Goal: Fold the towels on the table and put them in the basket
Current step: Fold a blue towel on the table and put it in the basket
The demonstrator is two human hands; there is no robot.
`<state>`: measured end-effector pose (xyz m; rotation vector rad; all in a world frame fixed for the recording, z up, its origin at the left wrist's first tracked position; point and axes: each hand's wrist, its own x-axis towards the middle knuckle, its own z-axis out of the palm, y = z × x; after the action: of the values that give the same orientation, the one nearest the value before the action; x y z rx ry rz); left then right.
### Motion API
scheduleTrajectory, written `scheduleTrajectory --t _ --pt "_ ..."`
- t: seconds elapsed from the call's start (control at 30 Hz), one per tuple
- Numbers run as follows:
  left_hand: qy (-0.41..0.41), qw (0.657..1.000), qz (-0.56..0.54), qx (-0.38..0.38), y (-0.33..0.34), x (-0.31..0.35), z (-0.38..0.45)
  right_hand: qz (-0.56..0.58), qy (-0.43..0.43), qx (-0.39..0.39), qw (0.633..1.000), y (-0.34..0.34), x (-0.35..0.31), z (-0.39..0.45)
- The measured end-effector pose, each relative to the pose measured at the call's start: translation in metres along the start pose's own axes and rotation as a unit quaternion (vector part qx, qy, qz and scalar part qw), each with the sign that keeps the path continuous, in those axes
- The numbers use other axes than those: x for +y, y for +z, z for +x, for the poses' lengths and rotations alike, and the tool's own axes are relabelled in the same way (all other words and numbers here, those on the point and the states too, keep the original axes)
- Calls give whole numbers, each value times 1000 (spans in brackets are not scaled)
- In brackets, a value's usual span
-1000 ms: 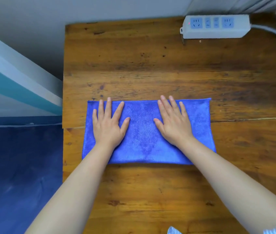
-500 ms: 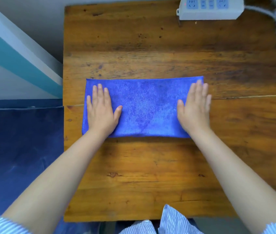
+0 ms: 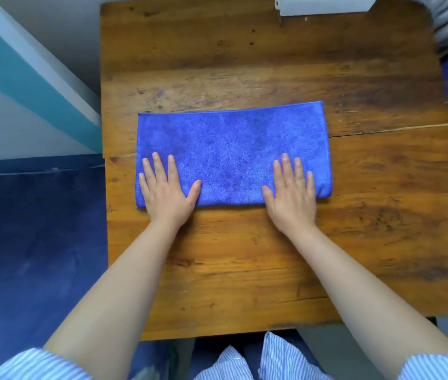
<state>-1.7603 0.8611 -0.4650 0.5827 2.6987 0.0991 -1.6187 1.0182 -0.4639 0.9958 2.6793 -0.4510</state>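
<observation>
Head view: blue towel [image 3: 234,152], a plush microfibre rectangle with stitched hems, lies flat mid-counter [image 3: 244,283], long side across. Left hand [image 3: 166,190] and right hand [image 3: 291,194] both rest flat on its near edge, fingers spread and straight, pinching nothing. Step looks like smoothing a half-folded towel. Next move likely calls for taking one short end and bringing it over to the other. Counter is worn, knotted wood planks. No basket in view.
</observation>
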Motion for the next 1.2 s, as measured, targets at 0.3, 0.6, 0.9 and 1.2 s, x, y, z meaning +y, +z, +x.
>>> scheduleTrajectory --t 0.3,0.6,0.9,1.2 --pt "-2 1000 5 -16 -6 -4 -1 54 122 -8 991 -14 60 -25" --pt "106 992 64 -29 -26 27 2 240 206 184 930 -17 55 -22" --pt "176 973 108 -104 -6 97 10 325 145 42 934 -36 94 -9" --pt "182 963 155 -120 -11 100 11 350 53 32 935 -41 118 -11"
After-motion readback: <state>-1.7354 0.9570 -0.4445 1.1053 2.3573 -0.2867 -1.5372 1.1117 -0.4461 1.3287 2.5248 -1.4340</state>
